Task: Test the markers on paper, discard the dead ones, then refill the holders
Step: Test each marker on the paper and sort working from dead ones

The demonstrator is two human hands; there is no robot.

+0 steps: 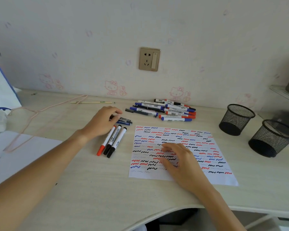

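A white paper covered in red, blue and black squiggles lies on the desk. My right hand rests on it with loosely curled fingers and holds nothing. My left hand reaches left of the paper, its fingertips curled on the end of a few dark markers. Just below it lie three capped markers side by side: one red and two black. A pile of several markers sits behind the paper. Two black mesh holders stand at the right, with nothing visible inside.
A pink wire hanger and a thin wooden stick lie at the back left. White sheets and a blue-trimmed bag occupy the left edge. A wall socket is behind the desk, a shelf at the right.
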